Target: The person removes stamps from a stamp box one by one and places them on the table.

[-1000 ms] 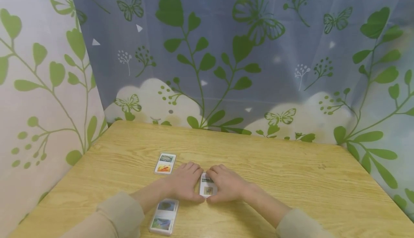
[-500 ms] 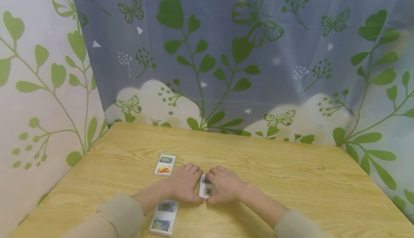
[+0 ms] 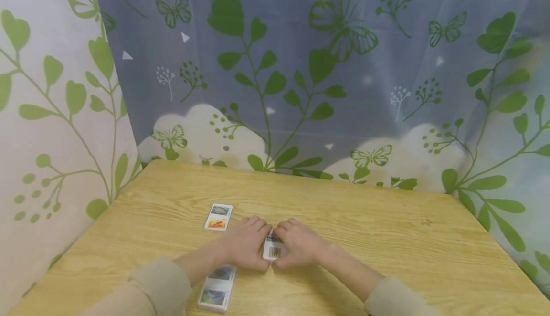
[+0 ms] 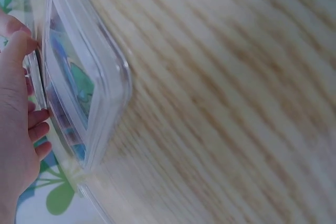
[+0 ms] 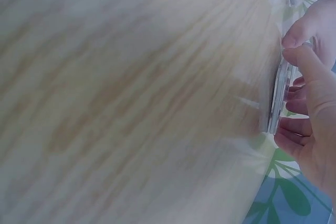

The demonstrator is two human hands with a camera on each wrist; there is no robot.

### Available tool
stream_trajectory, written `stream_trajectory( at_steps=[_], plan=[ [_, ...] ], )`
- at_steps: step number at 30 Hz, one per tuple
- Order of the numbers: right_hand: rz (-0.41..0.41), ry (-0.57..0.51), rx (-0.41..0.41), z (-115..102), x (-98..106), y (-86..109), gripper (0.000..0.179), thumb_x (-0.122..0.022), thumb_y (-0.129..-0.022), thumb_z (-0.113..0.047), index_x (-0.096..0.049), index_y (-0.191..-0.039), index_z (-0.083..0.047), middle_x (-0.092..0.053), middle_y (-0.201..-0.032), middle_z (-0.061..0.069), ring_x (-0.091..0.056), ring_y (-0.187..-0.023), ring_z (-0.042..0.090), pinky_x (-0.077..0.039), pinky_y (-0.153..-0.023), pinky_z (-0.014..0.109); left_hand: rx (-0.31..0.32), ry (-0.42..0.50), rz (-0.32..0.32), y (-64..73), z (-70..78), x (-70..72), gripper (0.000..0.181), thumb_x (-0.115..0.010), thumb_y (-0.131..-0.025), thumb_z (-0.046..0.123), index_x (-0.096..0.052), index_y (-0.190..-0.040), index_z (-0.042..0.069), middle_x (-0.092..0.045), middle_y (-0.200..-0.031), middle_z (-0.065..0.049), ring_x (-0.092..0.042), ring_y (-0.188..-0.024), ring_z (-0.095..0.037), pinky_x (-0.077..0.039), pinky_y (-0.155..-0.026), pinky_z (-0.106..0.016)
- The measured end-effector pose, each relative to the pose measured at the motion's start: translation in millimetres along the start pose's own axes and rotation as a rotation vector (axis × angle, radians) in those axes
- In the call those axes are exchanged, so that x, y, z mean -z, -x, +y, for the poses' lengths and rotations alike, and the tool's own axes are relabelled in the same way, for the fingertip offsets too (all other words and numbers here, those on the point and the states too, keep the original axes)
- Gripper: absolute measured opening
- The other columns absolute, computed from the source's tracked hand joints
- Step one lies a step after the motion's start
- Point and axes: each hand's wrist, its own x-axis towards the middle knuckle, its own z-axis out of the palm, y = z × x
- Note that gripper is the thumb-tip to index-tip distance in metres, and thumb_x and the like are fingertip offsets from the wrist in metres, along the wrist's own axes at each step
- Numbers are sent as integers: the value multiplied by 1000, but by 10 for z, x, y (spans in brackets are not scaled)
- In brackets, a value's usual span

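Note:
Both hands meet over the middle of the table around a picture card [image 3: 274, 253], white with two small pictures and clear shiny edges. My left hand [image 3: 247, 243] holds its left side, thumb at the near end and fingertips at the far end. From the other side, my right hand [image 3: 301, 243] grips it the same way, covering part of its face. In the right wrist view, thin clear layers [image 5: 278, 98] show edge-on between thumb and fingers, with the thumbs close together at one end. The left wrist view has the left hand [image 4: 16, 103] beyond a thick clear stack.
Left of the hands, a picture card [image 3: 219, 217] lies farther back. A thicker stack of picture cards [image 3: 216, 289] lies nearer, beside the left forearm. The wooden table [image 3: 386, 239] ends at a leaf-patterned curtain [image 3: 292, 115] behind.
The hands and the card between them have shifted very slightly left, with the right fingers covering a little more of its face. The other cards lie as before.

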Motion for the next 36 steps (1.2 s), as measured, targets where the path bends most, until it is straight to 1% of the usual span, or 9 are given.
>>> stream_trajectory(
  at_steps=[5,13,19,25,36],
  plan=[
    [7,-14,1,-4,4,-2,65,-66,-75,-47,-55,-122,-2,-56,-120,8,-49,-107,21,-45,-88,30,2,-9,8,-2,11,7,78,-57,-73,53,-47,-129,0,-51,-123,-8,-42,-116,-23,-33,-103,-43],
    [32,-43,8,7,-11,-10,69,-68,-74,-47,-54,-122,-1,-57,-118,7,-49,-104,18,-46,-86,27,6,-56,25,-12,12,-13,81,-58,-70,55,-47,-130,1,-53,-121,-8,-45,-113,-22,-35,-101,-40],
    [35,-58,5,24,-10,-17,68,-69,-73,-47,-55,-121,-1,-58,-117,6,-49,-104,18,-45,-86,28,12,-64,29,-27,13,-26,84,-59,-68,55,-46,-130,0,-54,-120,-9,-46,-112,-23,-37,-99,-40],
    [26,-75,-9,26,-17,-13,66,-69,-72,-46,-56,-120,-3,-58,-118,5,-49,-106,18,-45,-88,29,10,-68,27,-24,22,-24,85,-59,-69,56,-45,-131,0,-54,-121,-9,-46,-113,-23,-36,-100,-40],
    [51,-57,8,38,-26,-16,63,-69,-72,-46,-58,-117,-3,-59,-116,6,-50,-104,19,-45,-87,30,3,-100,30,-30,24,-17,85,-58,-68,57,-46,-131,1,-55,-119,-8,-47,-110,-22,-37,-99,-39]
  ],
)
